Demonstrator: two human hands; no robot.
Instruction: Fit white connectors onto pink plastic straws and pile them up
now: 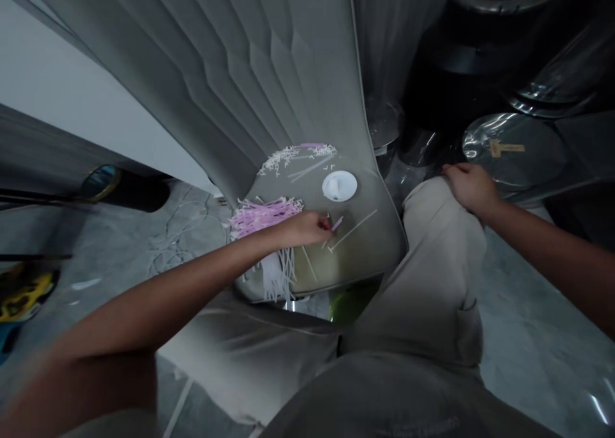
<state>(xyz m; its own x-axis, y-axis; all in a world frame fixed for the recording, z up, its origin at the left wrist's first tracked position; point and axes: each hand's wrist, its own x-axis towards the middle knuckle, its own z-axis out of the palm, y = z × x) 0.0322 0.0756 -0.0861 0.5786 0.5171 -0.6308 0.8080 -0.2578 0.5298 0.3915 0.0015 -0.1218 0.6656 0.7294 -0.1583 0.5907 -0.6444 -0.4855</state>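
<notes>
My left hand (311, 227) is closed in a pinch over the chair seat, with a short thin purple stick (338, 223) at its fingertips. Beside it on the seat lie a long thin pale stick (354, 229) and, to the left, a heap of purple sticks with white ends (264, 214). White sticks (275, 276) hang over the seat's front edge, partly under my forearm. A white round dish (346, 194) holds a small white lump (333, 186). My right hand (473, 187) rests on my knee, holding nothing.
The grey padded chair (384, 233) has a tall back. Small white pieces (276, 161) are scattered at the rear of its seat, near two pale strips (312, 168). A loose cable (185, 223) lies on the floor at left. Clear round plastic containers (523, 150) stand at right.
</notes>
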